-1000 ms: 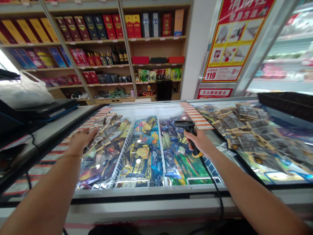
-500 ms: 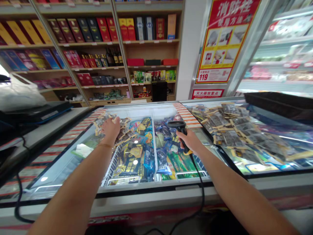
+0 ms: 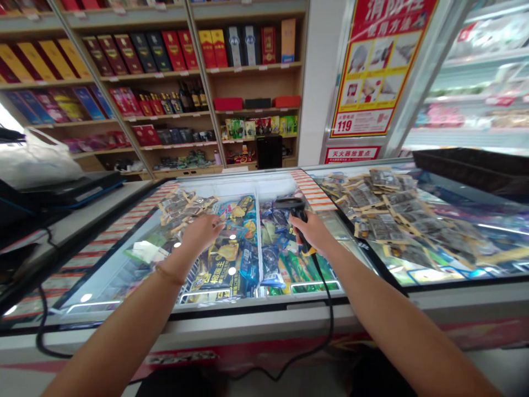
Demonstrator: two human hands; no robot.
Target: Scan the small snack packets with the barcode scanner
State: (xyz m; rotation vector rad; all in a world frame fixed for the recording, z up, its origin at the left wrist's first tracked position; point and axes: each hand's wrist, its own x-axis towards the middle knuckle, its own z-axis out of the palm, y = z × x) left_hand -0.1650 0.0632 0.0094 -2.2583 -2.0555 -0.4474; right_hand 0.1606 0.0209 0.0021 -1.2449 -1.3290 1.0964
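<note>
My right hand grips a black handheld barcode scanner above the freezer's right basket section, with its head pointing left. My left hand hovers over the glass lid beside a pile of small dark packets with tan edges. Its fingers are drawn together; whatever may be between them is hidden or too small to name. Under the glass lie bagged frozen goods, yellow-and-black packs on the left and green packs on the right.
A larger heap of similar packets covers the lid at right, near a black tray. The scanner's cable hangs over the freezer's front edge. At left are a counter with a white plastic bag; shelves of boxes stand behind.
My left hand has moved right, off the left packet pile, and its fingers have drawn together. The right hand and scanner have shifted slightly left.
</note>
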